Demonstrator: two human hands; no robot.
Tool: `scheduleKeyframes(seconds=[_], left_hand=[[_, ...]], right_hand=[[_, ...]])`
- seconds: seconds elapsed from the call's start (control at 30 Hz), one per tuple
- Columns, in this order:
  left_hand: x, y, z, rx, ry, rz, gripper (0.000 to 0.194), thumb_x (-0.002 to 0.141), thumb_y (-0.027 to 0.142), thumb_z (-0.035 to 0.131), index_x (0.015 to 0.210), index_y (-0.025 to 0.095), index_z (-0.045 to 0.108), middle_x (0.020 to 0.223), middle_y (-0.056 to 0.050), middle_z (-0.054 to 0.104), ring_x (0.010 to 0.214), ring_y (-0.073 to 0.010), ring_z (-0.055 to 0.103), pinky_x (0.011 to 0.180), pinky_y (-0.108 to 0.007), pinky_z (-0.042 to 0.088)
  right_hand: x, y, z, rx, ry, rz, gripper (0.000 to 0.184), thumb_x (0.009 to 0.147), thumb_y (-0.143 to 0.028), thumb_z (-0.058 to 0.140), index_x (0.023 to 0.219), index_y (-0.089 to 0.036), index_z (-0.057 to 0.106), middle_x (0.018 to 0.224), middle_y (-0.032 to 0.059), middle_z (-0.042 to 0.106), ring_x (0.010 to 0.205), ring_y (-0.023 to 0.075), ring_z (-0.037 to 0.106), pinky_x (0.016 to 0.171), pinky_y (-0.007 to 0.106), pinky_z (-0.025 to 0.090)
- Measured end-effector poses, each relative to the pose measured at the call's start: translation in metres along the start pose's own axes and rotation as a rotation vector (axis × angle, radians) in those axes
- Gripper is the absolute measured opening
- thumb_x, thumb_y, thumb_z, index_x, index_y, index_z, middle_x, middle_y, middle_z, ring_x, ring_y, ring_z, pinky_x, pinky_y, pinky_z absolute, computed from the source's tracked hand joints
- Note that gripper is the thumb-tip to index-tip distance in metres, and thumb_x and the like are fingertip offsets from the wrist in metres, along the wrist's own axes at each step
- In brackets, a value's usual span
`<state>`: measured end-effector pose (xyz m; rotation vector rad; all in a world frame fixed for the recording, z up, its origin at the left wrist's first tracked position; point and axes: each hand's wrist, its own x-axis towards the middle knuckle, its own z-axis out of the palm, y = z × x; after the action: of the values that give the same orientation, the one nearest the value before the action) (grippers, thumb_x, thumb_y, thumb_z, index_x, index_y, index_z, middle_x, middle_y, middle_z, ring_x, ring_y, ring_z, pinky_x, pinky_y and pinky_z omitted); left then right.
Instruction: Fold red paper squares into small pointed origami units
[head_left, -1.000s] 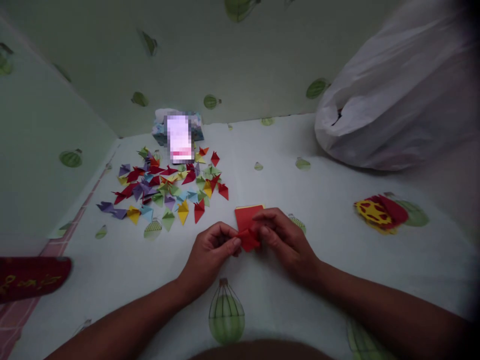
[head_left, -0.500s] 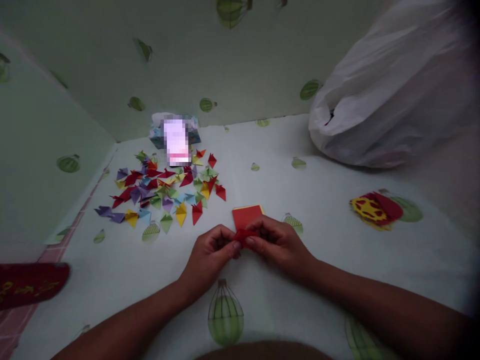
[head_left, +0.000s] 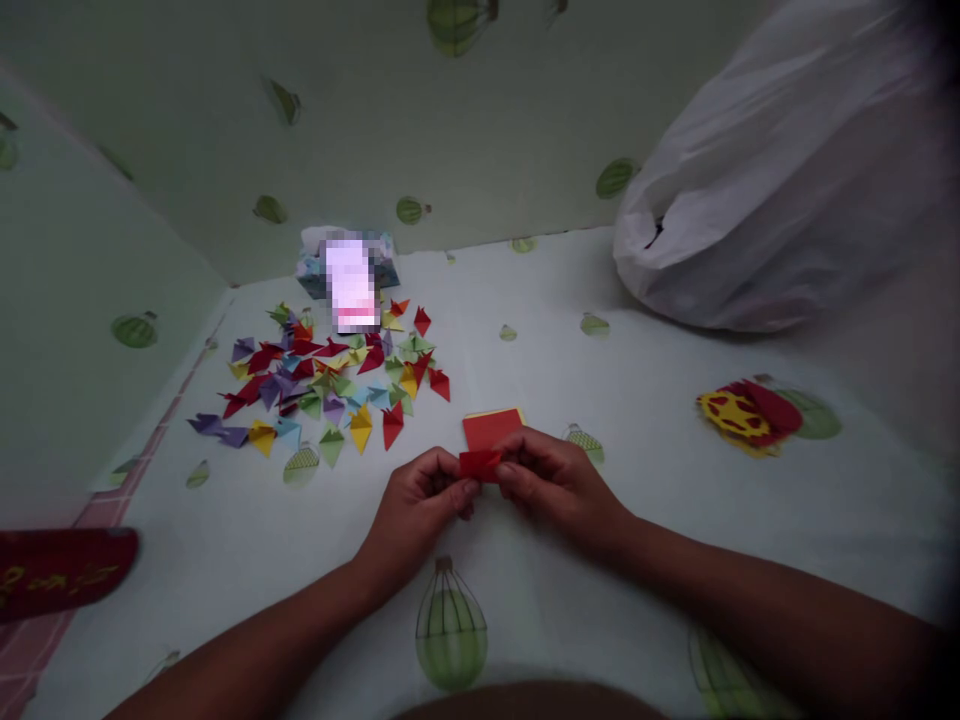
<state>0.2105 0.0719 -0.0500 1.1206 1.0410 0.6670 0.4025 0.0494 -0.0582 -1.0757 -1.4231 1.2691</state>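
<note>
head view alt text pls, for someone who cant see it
Two bare hands, left hand and right hand, pinch a small folded red paper between them over a pale cloth. A red paper stack lies just beyond; a pile of colourful folded pieces lies far left, a white bag far right.

- Left hand: knuckles up, fingers curled inward, thumb and forefinger tips pinched together at the hand's right edge.
- Right hand: palm down, fingers bent, fingertips pinched opposite the left.
- Both forearms: bare, angled inward from the lower corners, hands nearly touching at centre.
</note>
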Motion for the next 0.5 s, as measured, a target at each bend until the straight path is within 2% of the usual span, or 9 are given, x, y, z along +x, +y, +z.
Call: scheduleKeyframes(seconds=[0.1, 0.3, 0.5], left_hand=[[-0.0003, -0.0003, -0.0008, 0.005, 0.005, -0.014, 0.024, 0.076, 0.035, 0.076, 0.076, 0.015, 0.061, 0.060, 0.002, 0.061, 0.059, -0.0108, 0.051, 0.059, -0.024, 0.040], [0.0007, -0.0008, -0.0010, -0.014, -0.016, -0.004, 0.024, 0.077, 0.034, 0.077, 0.078, 0.016, 0.061, 0.062, 0.002, 0.062, 0.060, -0.0105, 0.053, 0.061, -0.024, 0.041], [-0.0003, -0.0018, -0.0019, 0.007, -0.080, 0.039, 0.020, 0.080, 0.032, 0.074, 0.082, 0.016, 0.063, 0.066, 0.002, 0.062, 0.063, -0.0111, 0.055, 0.063, -0.024, 0.042]], right_hand=[[-0.0003, -0.0012, 0.0004, 0.057, -0.016, 0.031, 0.023, 0.098, -0.035, 0.053, 0.082, -0.019, 0.057, 0.063, -0.0032, 0.056, 0.049, 0.0091, 0.050, 0.048, 0.022, 0.040], [0.0015, 0.0022, 0.0018, 0.131, -0.018, 0.069, 0.017, 0.095, -0.033, 0.056, 0.086, -0.018, 0.056, 0.064, -0.0036, 0.057, 0.047, 0.0083, 0.051, 0.046, 0.021, 0.039], [0.0015, -0.0003, 0.0012, 0.052, -0.013, 0.081, 0.016, 0.092, -0.028, 0.056, 0.079, -0.018, 0.056, 0.058, -0.0047, 0.053, 0.048, 0.0084, 0.046, 0.046, 0.021, 0.036]])
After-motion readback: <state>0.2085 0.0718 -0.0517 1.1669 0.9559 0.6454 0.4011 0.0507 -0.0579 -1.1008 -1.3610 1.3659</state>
